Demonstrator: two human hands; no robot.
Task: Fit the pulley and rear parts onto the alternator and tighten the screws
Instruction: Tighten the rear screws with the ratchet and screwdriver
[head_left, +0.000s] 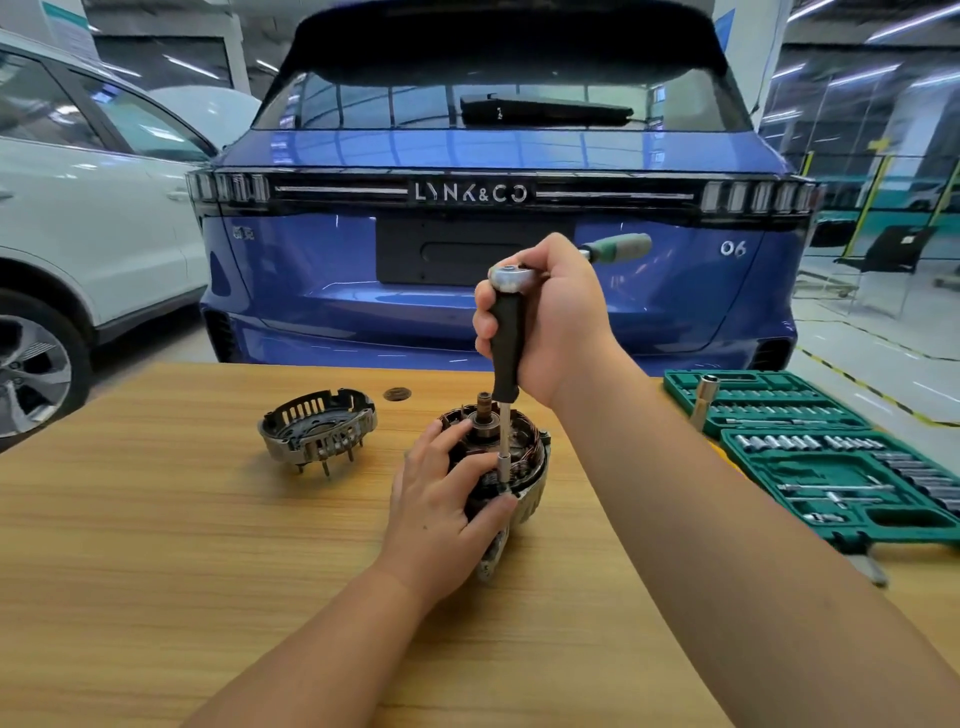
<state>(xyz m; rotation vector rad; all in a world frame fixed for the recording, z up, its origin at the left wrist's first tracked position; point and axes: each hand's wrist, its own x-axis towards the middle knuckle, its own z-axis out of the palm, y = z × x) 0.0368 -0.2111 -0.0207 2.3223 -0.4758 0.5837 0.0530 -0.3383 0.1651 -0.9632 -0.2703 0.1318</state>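
a rear cover (318, 430) lay on the tabletop (156, 519), left of centre and apart from the alternator (506, 467), which stood mid-table with its shaft up. the left hand (441, 499) clasped the alternator's near side, fingers curled over the windings, thumb by the socket. the right hand (550, 317) gripped a ratchet (511, 275) with a driver (506, 338) hanging upright from it, the tip seated on a screw at the rim. a socket set (831, 467) sat at the right. the alternator looked heavy, stiff and top-heavy on end; best held by the metal housing, since the copper windings seemed fragile.
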